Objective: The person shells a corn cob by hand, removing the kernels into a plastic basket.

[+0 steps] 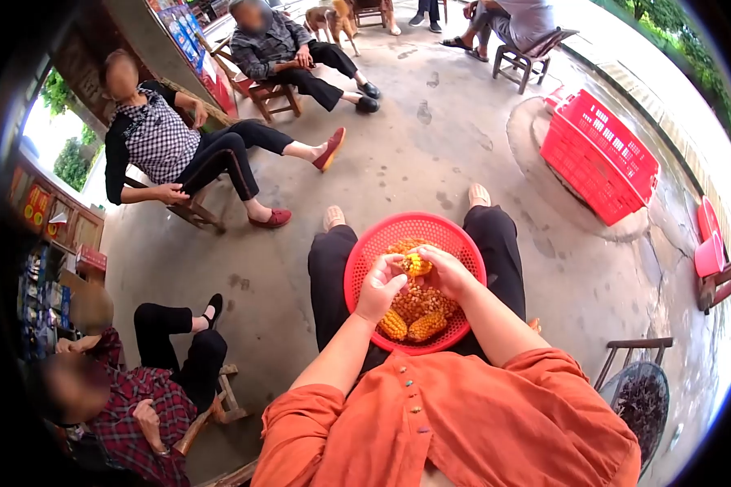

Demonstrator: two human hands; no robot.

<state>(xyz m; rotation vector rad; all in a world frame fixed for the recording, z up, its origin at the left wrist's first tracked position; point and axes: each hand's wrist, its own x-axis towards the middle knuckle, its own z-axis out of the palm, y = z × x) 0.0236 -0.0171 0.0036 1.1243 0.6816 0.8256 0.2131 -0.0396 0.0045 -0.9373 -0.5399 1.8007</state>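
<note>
A red perforated plastic basket rests on my lap between my knees. Above it, an ear of corn is held between both hands. My left hand grips its left side, thumb and fingers pressed on it. On the other side my right hand is closed round the cob, its fingertips against the kernels. Loose corn kernels are heaped in the basket below. Two more ears of corn lie at the near side of the basket.
Several people sit on low wooden chairs to the left and at the back. A red plastic crate stands on the concrete floor at right. A pink bucket is at far right. A round tray of dark material sits near a wooden stool.
</note>
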